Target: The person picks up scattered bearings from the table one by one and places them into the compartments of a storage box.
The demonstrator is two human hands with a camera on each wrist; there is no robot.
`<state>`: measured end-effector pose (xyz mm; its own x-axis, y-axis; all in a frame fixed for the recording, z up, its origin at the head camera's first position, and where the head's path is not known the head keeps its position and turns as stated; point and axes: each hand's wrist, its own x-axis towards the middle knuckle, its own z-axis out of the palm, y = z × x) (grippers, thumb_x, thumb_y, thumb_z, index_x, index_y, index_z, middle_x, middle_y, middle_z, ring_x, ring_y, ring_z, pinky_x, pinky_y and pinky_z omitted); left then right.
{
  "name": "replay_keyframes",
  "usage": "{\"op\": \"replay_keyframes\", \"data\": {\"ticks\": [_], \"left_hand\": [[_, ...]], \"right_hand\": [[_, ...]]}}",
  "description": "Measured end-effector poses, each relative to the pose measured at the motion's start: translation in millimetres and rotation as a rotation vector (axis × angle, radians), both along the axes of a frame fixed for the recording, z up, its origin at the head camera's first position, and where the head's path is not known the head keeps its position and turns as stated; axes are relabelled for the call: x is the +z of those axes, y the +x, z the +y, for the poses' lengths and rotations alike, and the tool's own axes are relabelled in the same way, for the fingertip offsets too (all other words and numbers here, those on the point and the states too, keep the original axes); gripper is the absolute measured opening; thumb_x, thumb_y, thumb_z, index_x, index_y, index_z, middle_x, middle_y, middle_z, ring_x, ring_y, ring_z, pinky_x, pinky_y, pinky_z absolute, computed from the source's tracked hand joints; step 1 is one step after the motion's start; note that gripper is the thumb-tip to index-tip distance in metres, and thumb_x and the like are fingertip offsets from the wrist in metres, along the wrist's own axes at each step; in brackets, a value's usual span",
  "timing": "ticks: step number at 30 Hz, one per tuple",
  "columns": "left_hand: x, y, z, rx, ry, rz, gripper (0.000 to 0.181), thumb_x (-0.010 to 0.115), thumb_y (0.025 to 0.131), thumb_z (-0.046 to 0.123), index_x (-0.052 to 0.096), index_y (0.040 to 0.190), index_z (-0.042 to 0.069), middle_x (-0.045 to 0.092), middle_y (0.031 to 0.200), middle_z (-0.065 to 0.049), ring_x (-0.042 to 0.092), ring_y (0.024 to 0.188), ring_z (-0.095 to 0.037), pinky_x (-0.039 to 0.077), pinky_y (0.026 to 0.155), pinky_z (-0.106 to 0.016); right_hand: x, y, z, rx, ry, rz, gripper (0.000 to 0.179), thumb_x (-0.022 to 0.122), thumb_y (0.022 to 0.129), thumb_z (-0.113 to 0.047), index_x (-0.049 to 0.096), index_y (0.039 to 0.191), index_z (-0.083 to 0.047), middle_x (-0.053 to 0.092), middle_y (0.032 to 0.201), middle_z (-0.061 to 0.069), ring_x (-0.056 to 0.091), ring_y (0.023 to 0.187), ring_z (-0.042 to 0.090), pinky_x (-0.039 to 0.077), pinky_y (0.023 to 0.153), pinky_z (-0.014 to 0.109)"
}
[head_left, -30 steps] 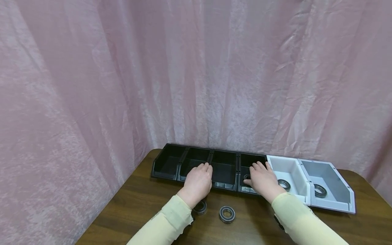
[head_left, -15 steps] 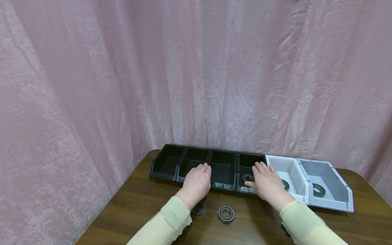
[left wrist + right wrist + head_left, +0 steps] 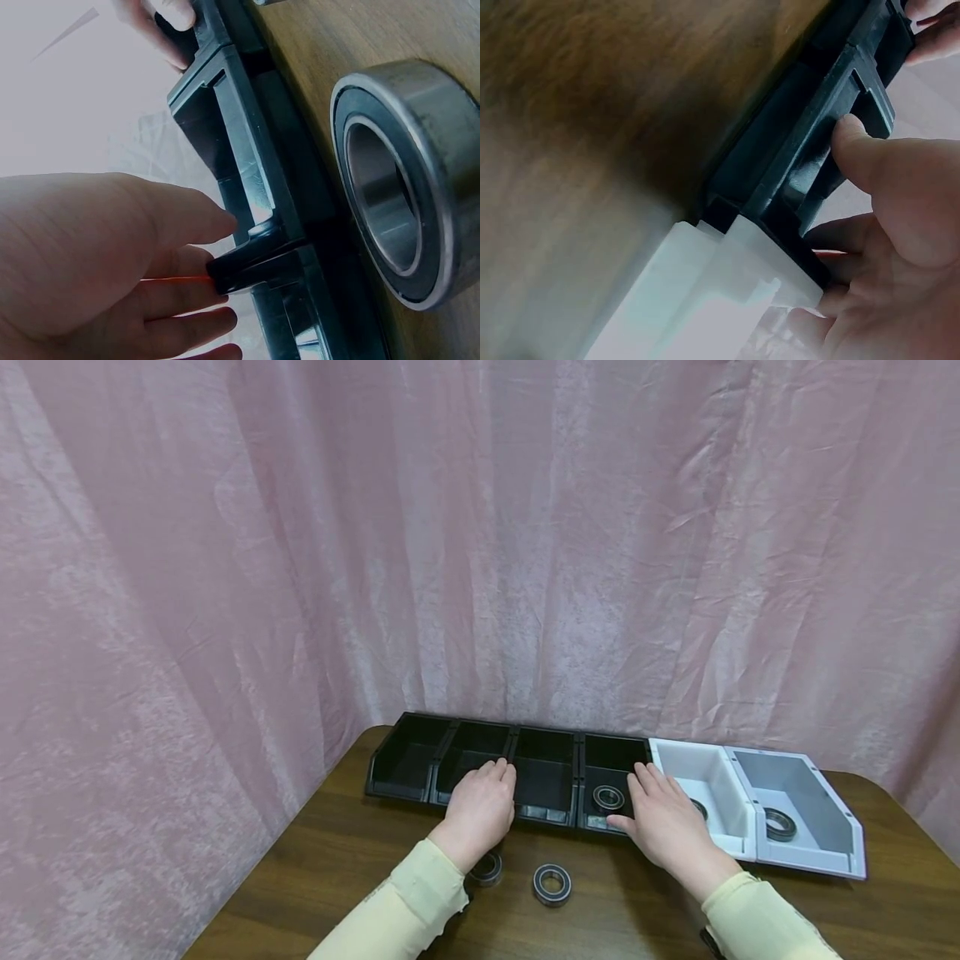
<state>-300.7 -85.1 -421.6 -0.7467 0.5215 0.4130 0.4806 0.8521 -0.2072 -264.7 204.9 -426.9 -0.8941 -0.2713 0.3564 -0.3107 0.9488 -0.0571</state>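
Note:
My left hand rests over the divider between the second black bin and the third black bin. Its thumb and fingers lie on either side of that divider in the left wrist view, and hold no bearing. My right hand reaches over the wall between the fourth black bin and the white bin. Its thumb touches or nearly touches the black front edge. One ball bearing lies flat in the fourth bin. Another bearing, in the white bin, is partly hidden by my right hand.
On the wooden table lie a bearing and, close beside my left wrist, a partly covered bearing. A grey bin at the right end holds a bearing. A pink curtain hangs behind the row.
My right hand has drawn rightward, away from the bearing in the fourth black bin, which now shows fully. The left hand has stayed nearly in place.

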Motion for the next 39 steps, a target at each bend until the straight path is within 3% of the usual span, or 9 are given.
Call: {"op": "replay_keyframes", "data": {"ticks": [7,25,33,39], "left_hand": [[2.8,-0.2,0.3,0.016,-0.004,-0.055,0.046,0.080,0.100,0.022,0.072,0.139,-0.001,0.071,0.144,-0.016,0.069,0.132,-0.029,0.058,0.110,-0.043],[6.9,7.5,3.0,0.016,0.004,-0.042,0.045,0.082,0.099,0.021,0.072,0.137,-0.001,0.072,0.143,-0.017,0.071,0.128,-0.030,0.059,0.107,-0.042],[5.4,9.6,2.0,0.027,-0.002,-0.068,0.050,0.083,0.099,0.022,0.071,0.141,-0.001,0.070,0.147,-0.017,0.071,0.131,-0.030,0.058,0.109,-0.042],[9.5,9.5,1.6,0.040,-0.027,-0.095,0.052,0.082,0.101,0.027,0.070,0.144,0.001,0.069,0.149,-0.015,0.069,0.134,-0.029,0.056,0.111,-0.041]], "right_hand": [[-7.0,0.3,3,0.018,-0.023,0.018,0.072,0.083,0.099,-0.037,0.061,0.141,0.017,0.053,0.156,0.038,0.046,0.150,0.054,0.040,0.121,0.066],[-9.9,-3.7,11,0.065,-0.033,0.047,0.073,0.085,0.096,-0.036,0.062,0.140,0.018,0.054,0.154,0.039,0.046,0.150,0.055,0.038,0.123,0.065],[-7.9,10.4,7,-0.019,-0.030,0.040,0.080,0.087,0.095,-0.037,0.057,0.144,0.020,0.049,0.157,0.041,0.047,0.148,0.056,0.041,0.120,0.066],[-5.4,16.9,10,-0.004,-0.024,0.056,0.078,0.088,0.094,-0.036,0.060,0.142,0.019,0.051,0.155,0.041,0.049,0.147,0.056,0.041,0.121,0.066]]}}
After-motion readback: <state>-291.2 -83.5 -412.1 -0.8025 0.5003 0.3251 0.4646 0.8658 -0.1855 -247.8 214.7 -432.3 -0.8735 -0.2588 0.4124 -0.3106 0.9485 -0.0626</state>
